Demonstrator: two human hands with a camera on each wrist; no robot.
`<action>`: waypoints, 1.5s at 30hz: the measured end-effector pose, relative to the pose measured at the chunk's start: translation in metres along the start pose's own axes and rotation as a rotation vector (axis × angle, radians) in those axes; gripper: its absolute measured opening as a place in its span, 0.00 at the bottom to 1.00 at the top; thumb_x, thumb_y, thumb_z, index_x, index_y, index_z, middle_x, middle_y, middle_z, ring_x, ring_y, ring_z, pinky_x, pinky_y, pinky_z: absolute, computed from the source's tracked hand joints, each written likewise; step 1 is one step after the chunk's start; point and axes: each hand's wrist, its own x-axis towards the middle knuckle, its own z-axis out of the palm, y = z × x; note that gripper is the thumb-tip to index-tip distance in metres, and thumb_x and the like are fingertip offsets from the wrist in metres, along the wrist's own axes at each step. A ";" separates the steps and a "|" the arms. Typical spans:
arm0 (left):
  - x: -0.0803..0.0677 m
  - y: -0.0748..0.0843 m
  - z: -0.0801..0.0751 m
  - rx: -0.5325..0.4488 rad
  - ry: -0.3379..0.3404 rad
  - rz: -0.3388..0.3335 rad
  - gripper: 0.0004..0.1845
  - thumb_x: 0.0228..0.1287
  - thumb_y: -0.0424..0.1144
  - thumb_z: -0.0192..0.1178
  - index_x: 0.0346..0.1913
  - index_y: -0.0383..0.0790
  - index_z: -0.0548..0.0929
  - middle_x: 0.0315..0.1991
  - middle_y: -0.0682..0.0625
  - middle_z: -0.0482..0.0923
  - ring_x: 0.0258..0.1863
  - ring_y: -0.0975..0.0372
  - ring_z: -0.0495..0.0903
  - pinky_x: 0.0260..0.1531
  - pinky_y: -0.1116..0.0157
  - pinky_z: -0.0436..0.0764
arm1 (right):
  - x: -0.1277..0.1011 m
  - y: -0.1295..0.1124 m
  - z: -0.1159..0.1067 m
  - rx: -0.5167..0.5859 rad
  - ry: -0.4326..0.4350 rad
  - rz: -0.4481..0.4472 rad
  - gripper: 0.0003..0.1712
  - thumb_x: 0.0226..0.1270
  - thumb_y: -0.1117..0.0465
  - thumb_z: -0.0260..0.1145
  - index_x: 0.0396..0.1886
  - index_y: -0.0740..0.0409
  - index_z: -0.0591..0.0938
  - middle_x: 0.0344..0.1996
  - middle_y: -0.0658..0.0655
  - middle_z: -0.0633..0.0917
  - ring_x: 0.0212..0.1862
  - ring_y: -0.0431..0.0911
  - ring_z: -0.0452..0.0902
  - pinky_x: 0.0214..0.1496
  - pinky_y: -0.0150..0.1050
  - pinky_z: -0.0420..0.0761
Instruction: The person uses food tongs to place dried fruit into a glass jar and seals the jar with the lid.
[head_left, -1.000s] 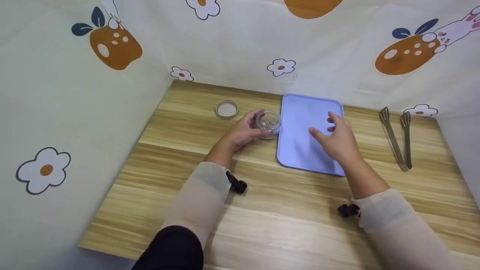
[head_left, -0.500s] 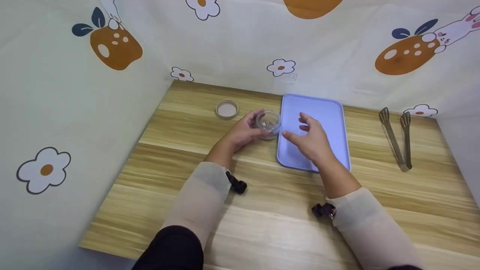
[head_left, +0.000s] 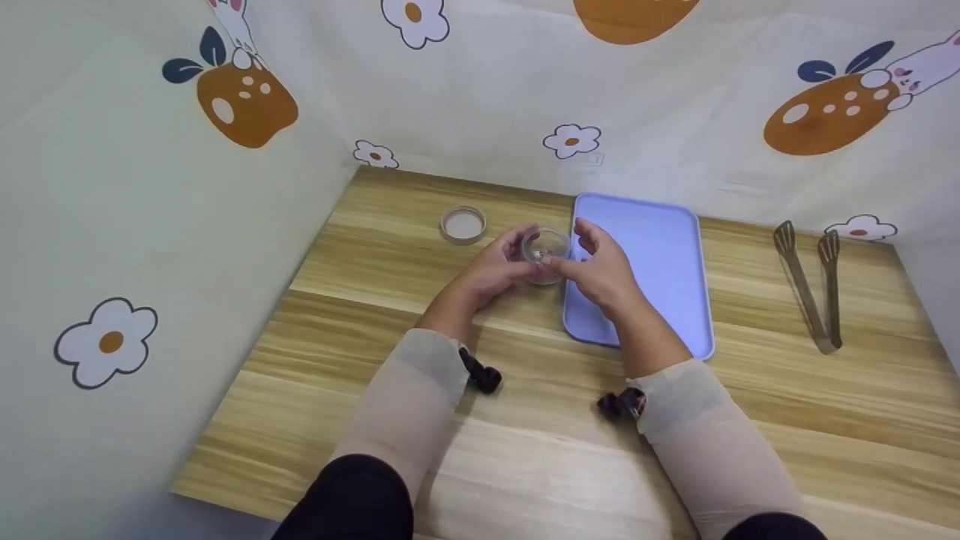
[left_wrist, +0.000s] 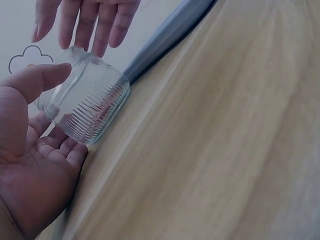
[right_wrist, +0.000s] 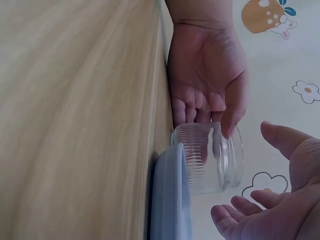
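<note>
Steadying ribbed glass jar [head_left: 545, 253] beside lavender tray [head_left: 660, 255] at surface's far edge: left hand [head_left: 491, 270] cupping, right hand [head_left: 600, 271] spread, closing in

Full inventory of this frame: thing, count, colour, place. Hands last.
jar: 1, clear ribbed glass, open, on the table just left of the tray
lid: 1, tan rim, on the table left of the jar
tray: 1, lavender, centre right of the table
tongs: 1, metal, right of the tray
table: 1, light wood
backdrop: cream, flower and bunny prints, around the table
left hand: fingers around the jar's left side
right hand: open, fingers at the jar's right side, over the tray's left edge
</note>
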 end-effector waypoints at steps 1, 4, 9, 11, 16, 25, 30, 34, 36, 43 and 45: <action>0.000 0.000 0.000 0.000 0.000 0.002 0.46 0.64 0.36 0.76 0.82 0.45 0.66 0.82 0.47 0.68 0.83 0.55 0.65 0.84 0.60 0.63 | 0.002 0.000 0.001 0.001 -0.009 0.011 0.59 0.63 0.54 0.82 0.86 0.58 0.59 0.85 0.59 0.63 0.87 0.54 0.55 0.88 0.49 0.62; -0.001 -0.001 0.001 -0.003 0.001 0.005 0.45 0.63 0.34 0.75 0.82 0.45 0.67 0.81 0.47 0.68 0.83 0.55 0.65 0.84 0.59 0.63 | 0.011 -0.003 0.001 -0.008 -0.038 0.036 0.62 0.61 0.51 0.83 0.87 0.56 0.57 0.86 0.57 0.61 0.88 0.54 0.52 0.88 0.51 0.61; -0.002 -0.001 0.000 -0.017 -0.009 -0.005 0.45 0.62 0.32 0.74 0.82 0.46 0.67 0.82 0.48 0.67 0.84 0.57 0.62 0.85 0.60 0.60 | 0.022 -0.002 -0.001 -0.022 -0.122 0.057 0.66 0.59 0.51 0.84 0.89 0.52 0.53 0.88 0.56 0.56 0.89 0.55 0.46 0.88 0.57 0.58; -0.003 0.000 0.000 -0.022 -0.014 -0.007 0.45 0.63 0.32 0.74 0.82 0.45 0.66 0.83 0.48 0.66 0.85 0.58 0.61 0.86 0.61 0.59 | 0.024 0.002 0.000 -0.018 -0.153 0.061 0.67 0.59 0.52 0.84 0.89 0.52 0.51 0.88 0.56 0.55 0.89 0.54 0.44 0.89 0.56 0.58; -0.002 0.002 -0.001 -0.029 -0.013 0.004 0.44 0.65 0.31 0.73 0.82 0.43 0.66 0.83 0.47 0.66 0.85 0.57 0.60 0.86 0.61 0.58 | 0.028 0.012 0.003 0.023 -0.181 0.027 0.68 0.57 0.54 0.85 0.89 0.53 0.52 0.88 0.54 0.54 0.90 0.53 0.45 0.90 0.48 0.54; -0.002 0.004 0.001 -0.100 0.012 -0.049 0.44 0.63 0.24 0.67 0.82 0.44 0.67 0.84 0.49 0.64 0.86 0.57 0.59 0.85 0.60 0.59 | 0.032 0.022 0.006 0.036 -0.190 -0.011 0.69 0.53 0.59 0.87 0.88 0.54 0.53 0.87 0.55 0.59 0.89 0.51 0.49 0.90 0.45 0.52; -0.001 0.004 0.005 -0.105 0.020 -0.037 0.42 0.65 0.22 0.62 0.82 0.42 0.66 0.84 0.47 0.64 0.85 0.57 0.60 0.84 0.61 0.64 | 0.033 0.025 0.006 -0.088 -0.156 -0.033 0.68 0.52 0.57 0.87 0.87 0.54 0.57 0.84 0.57 0.66 0.86 0.53 0.56 0.89 0.48 0.55; 0.000 0.005 0.005 -0.088 0.035 -0.030 0.42 0.63 0.24 0.62 0.82 0.41 0.66 0.83 0.47 0.66 0.84 0.57 0.63 0.83 0.62 0.64 | 0.034 0.027 0.005 -0.161 -0.144 -0.047 0.65 0.52 0.55 0.87 0.86 0.55 0.60 0.83 0.59 0.69 0.85 0.56 0.60 0.88 0.51 0.58; 0.000 0.006 0.005 -0.086 0.045 -0.030 0.43 0.62 0.25 0.63 0.82 0.40 0.66 0.82 0.48 0.67 0.83 0.57 0.64 0.83 0.62 0.64 | 0.034 0.027 0.004 -0.170 -0.141 -0.052 0.64 0.53 0.56 0.86 0.86 0.55 0.61 0.82 0.59 0.70 0.84 0.56 0.61 0.88 0.51 0.59; 0.001 0.011 -0.004 -0.129 0.055 0.005 0.41 0.67 0.24 0.60 0.83 0.35 0.63 0.82 0.40 0.65 0.84 0.52 0.64 0.83 0.60 0.65 | 0.035 0.027 0.005 -0.173 -0.151 -0.064 0.60 0.55 0.56 0.85 0.84 0.56 0.63 0.80 0.60 0.72 0.83 0.55 0.64 0.87 0.50 0.61; 0.000 0.013 -0.010 -0.141 0.090 0.025 0.40 0.68 0.24 0.59 0.82 0.34 0.63 0.83 0.40 0.65 0.84 0.52 0.63 0.84 0.59 0.63 | 0.034 0.026 0.006 -0.173 -0.147 -0.067 0.60 0.55 0.56 0.85 0.84 0.57 0.64 0.80 0.60 0.73 0.82 0.56 0.65 0.87 0.50 0.61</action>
